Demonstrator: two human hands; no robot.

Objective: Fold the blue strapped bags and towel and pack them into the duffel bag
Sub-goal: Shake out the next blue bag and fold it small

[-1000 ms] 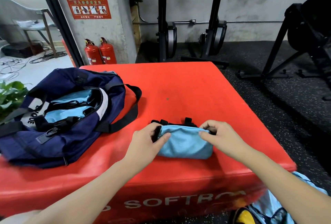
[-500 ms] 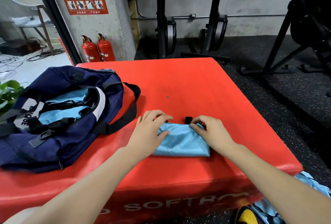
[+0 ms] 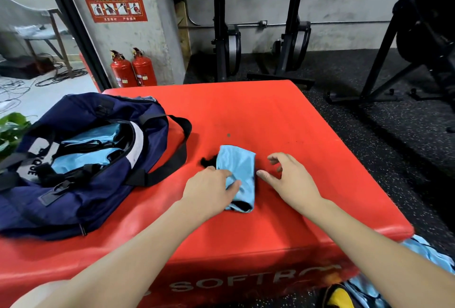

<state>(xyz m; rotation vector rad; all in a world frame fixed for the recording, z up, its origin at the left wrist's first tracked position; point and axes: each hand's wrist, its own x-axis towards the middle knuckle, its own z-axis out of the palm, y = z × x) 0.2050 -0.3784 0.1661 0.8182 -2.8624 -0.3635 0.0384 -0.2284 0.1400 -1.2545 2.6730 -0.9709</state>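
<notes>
My left hand (image 3: 209,188) grips a folded light blue bag (image 3: 237,176) at its left edge, thumb pressed on top of the fabric and fingers curled around the side. The bag lies in a narrow bundle, long end pointing away from me, on a red padded box (image 3: 283,135), near its front edge. A bit of black strap (image 3: 208,161) pokes out from under the bundle at its far left. My right hand (image 3: 290,179) hovers just beside the bag's right edge, fingers loosely spread and holding nothing, apart from the fabric. To the left on the same box sits a navy duffel bag (image 3: 73,184), unzipped, with more light blue fabric and black straps visible inside. Its black handle loops toward the folded bag without touching it.
</notes>
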